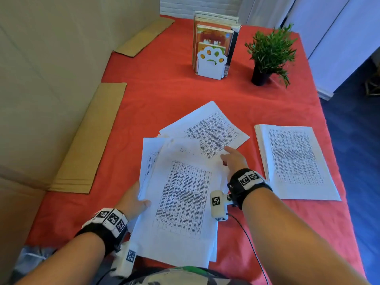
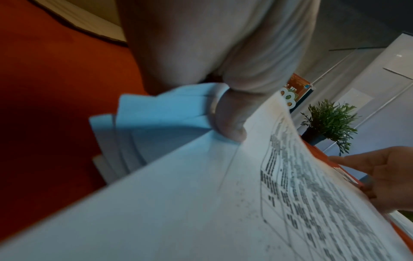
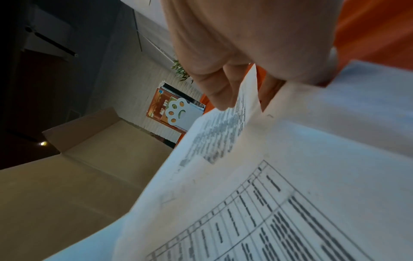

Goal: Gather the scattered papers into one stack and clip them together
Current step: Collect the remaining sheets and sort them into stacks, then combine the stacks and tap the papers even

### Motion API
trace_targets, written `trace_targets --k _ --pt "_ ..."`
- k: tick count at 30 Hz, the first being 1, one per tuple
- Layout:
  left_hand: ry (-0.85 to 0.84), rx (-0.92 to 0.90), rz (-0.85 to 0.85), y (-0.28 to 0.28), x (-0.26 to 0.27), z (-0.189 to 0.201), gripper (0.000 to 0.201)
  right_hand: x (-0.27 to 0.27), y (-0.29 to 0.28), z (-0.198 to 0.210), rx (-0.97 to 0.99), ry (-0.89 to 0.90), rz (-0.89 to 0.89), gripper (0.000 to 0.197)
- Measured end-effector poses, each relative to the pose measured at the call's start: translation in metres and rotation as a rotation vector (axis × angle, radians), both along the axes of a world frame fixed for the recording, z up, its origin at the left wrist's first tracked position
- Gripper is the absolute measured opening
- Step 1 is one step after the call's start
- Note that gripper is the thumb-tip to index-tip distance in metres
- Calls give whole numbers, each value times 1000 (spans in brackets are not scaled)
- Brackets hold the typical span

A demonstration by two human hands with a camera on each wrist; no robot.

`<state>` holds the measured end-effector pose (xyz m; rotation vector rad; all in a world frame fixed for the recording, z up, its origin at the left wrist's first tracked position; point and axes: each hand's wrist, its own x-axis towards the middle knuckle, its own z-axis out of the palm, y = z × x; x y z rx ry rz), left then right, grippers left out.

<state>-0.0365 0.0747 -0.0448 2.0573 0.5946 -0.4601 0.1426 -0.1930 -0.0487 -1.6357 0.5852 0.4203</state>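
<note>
Left hand (image 1: 133, 200) grips the near-left edge of a loose bundle of papers (image 1: 181, 202), thumb on top, fingers under; left wrist view shows the thumb (image 2: 230, 120) pressed on the fanned sheets. Bundle sits near centre of the red tablecloth (image 1: 164, 95), sheets misaligned, edges fanned at far left.

Right hand (image 1: 234, 161) is at the bundle's far-right corner, pinching the near corner of a skewed sheet (image 1: 209, 130) that lies just beyond the bundle and overlaps it. In the right wrist view that sheet's corner (image 3: 245, 98) runs between the fingers.

Second stack (image 1: 296, 159), squared up, lies flat to the right, apart from the bundle.

Print on all sheets: tables of dense text, too blurred to read. No brand legible.

Far side: white paw-shaped bookend (image 1: 211, 62) holding upright books (image 1: 213, 33); cover text unreadable. Potted plant (image 1: 269, 52) to its right. Cardboard pieces (image 1: 90, 140) along the left edge. Wrist bands carry black-and-white square markers (image 1: 248, 177).
</note>
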Motion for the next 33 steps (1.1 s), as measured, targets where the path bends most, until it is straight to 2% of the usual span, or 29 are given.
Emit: trace_targets --k 4,7,9,11,13,16,18,20,22,23,25,27,28,31,33 --pt "18 -17 5 2 -5 -4 62 -1 -5 7 3 -7 105 38" --pt "-34 -27 34 -1 -2 -4 61 -4 -8 20 -130 -101 -8 44" --pt "-67 12 111 -1 3 -3 59 -4 -15 32 -253 -233 -85 55" --pt "-67 57 262 5 8 -2 55 -4 -26 41 -314 -294 -112 58" --pt "-62 126 399 16 13 -2 49 -2 -39 46 -346 -289 -141 58" --pt "-55 232 487 32 18 -1 40 -5 -55 50 -305 -249 -182 57" --pt "-53 199 524 39 23 0 44 -11 -62 48 -225 -189 -201 53" --pt "-102 111 569 40 27 1 57 -17 -67 43 -246 -143 -124 43" --pt "-161 111 546 38 30 2 67 -27 -68 40 -318 -82 20 21" --pt "-166 137 502 36 30 4 68 -33 -68 38 -367 -42 106 21" --pt "-160 192 452 32 31 7 56 -46 -67 31 -438 -24 237 26" --pt "-211 203 444 32 31 9 37 -58 -64 28 -471 -37 234 40" --pt "-241 179 448 32 31 10 33 -62 -64 26 -479 -44 222 42" --pt "-338 53 544 36 33 15 39 -69 -65 25 -496 -40 219 41" --pt "-362 -8 635 40 34 17 35 -73 -67 24 -513 -40 224 42"
